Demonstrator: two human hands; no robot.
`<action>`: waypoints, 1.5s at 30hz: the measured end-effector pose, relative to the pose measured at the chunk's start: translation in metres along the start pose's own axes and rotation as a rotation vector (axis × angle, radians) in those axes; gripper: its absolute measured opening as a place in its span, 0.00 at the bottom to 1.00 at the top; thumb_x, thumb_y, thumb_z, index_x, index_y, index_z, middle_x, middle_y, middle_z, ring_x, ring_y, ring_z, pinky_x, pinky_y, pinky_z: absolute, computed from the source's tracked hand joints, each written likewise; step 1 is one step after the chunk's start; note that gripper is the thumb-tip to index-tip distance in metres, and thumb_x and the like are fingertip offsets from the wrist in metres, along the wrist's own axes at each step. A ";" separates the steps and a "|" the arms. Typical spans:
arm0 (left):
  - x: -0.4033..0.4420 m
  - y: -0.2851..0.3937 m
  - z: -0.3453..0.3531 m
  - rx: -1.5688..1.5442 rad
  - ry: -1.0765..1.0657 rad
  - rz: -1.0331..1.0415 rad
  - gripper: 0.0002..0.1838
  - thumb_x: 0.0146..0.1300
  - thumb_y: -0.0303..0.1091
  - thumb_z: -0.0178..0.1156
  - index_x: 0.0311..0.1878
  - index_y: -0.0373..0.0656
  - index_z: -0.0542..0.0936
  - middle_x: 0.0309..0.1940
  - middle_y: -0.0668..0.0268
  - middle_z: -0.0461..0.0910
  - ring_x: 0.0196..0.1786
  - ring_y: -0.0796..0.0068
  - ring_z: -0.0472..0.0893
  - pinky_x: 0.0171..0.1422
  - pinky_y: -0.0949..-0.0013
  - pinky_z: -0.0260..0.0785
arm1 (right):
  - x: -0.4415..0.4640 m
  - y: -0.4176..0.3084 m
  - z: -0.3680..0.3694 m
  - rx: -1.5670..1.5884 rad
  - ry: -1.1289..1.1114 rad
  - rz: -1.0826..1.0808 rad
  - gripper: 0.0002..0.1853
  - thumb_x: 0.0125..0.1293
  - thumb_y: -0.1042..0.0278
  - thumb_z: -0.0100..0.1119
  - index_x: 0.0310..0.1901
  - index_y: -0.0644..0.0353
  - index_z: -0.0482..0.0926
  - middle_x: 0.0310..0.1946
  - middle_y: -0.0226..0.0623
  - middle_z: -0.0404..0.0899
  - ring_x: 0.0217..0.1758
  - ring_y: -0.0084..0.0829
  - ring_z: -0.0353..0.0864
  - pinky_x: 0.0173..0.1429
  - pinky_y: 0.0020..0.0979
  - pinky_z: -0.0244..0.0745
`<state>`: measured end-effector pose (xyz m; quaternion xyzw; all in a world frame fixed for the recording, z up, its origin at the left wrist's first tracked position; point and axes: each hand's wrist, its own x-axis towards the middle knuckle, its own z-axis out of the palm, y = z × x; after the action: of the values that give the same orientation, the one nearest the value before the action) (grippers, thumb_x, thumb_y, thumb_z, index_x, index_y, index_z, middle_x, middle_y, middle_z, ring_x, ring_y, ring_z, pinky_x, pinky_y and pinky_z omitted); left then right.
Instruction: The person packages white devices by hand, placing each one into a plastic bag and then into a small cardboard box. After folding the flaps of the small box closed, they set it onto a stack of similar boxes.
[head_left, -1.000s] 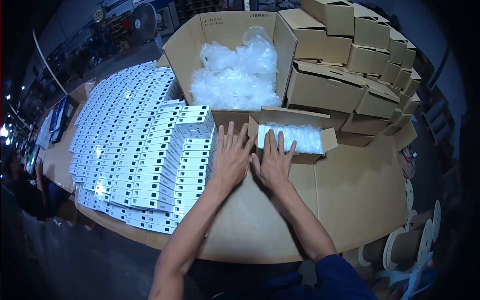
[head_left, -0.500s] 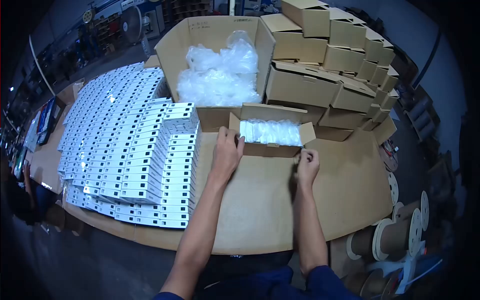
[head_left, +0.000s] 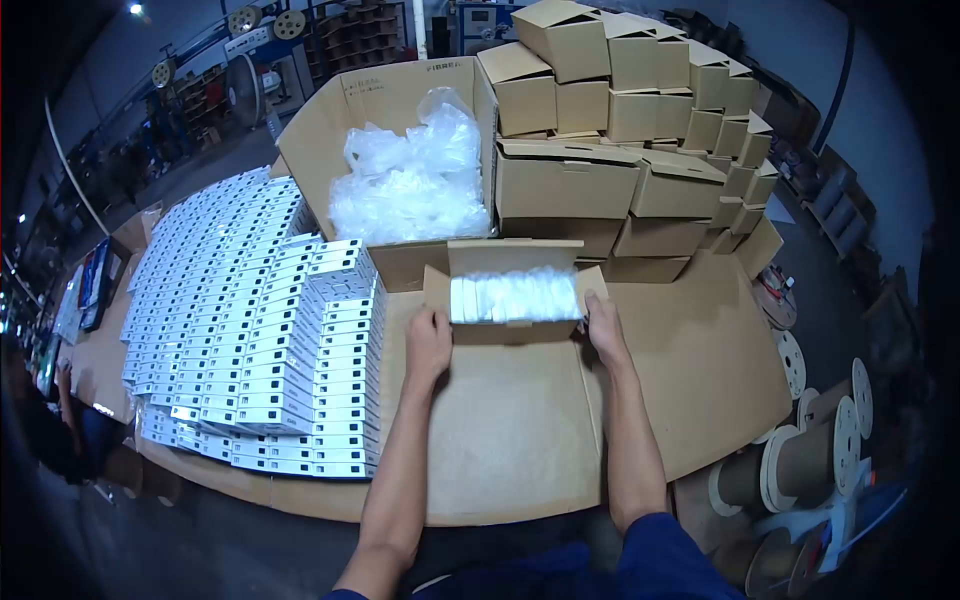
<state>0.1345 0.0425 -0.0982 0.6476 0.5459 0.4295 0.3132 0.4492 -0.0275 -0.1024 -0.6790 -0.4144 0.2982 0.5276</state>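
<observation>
A small open cardboard box (head_left: 515, 333) stands on the table with its back flap raised and its end flaps spread outward. Inside, a row of white items in clear plastic wrapping (head_left: 515, 297) fills it from end to end. My left hand (head_left: 429, 345) is closed at the box's left front corner, with the fingertips partly hidden. At the right end, my right hand (head_left: 604, 328) grips the box beside its side flap, fingers bent around the edge.
Stacked white boxes (head_left: 250, 310) cover the table's left side. Behind is a large carton (head_left: 310, 170) of clear plastic bags (head_left: 410, 180). Closed cardboard boxes (head_left: 565, 185) are piled at back right. Cable spools (head_left: 845, 445) stand off the right edge. Another person's arm (head_left: 67, 395) shows far left.
The camera view has shifted. My left hand has moved down from the box's upper left side to its front corner, and my right hand has moved up against the right end.
</observation>
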 end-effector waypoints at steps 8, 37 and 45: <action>-0.056 0.054 -0.084 -0.347 -0.242 -0.107 0.22 0.67 0.30 0.70 0.61 0.37 0.77 0.46 0.64 0.81 0.46 0.77 0.82 0.54 0.67 0.78 | -0.116 0.004 -0.034 0.350 -0.079 0.151 0.23 0.84 0.51 0.49 0.36 0.61 0.82 0.25 0.27 0.77 0.26 0.21 0.74 0.32 0.29 0.70; -0.114 0.028 -0.042 -0.130 -0.447 0.316 0.71 0.47 0.50 0.85 0.85 0.35 0.48 0.83 0.47 0.52 0.83 0.50 0.58 0.86 0.53 0.52 | -0.139 0.002 -0.040 -0.183 -0.418 -0.244 0.69 0.39 0.52 0.93 0.76 0.61 0.50 0.72 0.53 0.61 0.79 0.49 0.62 0.83 0.46 0.58; -0.102 0.065 -0.057 0.110 -0.545 0.101 0.69 0.44 0.49 0.85 0.86 0.45 0.52 0.78 0.44 0.61 0.78 0.42 0.65 0.82 0.51 0.59 | -0.141 -0.047 -0.030 -0.345 -0.520 -0.205 0.73 0.41 0.46 0.90 0.79 0.62 0.43 0.75 0.63 0.57 0.82 0.59 0.58 0.85 0.48 0.56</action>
<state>0.1077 -0.0742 -0.0385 0.7816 0.4312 0.2245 0.3908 0.3949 -0.1604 -0.0538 -0.6141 -0.6460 0.3323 0.3085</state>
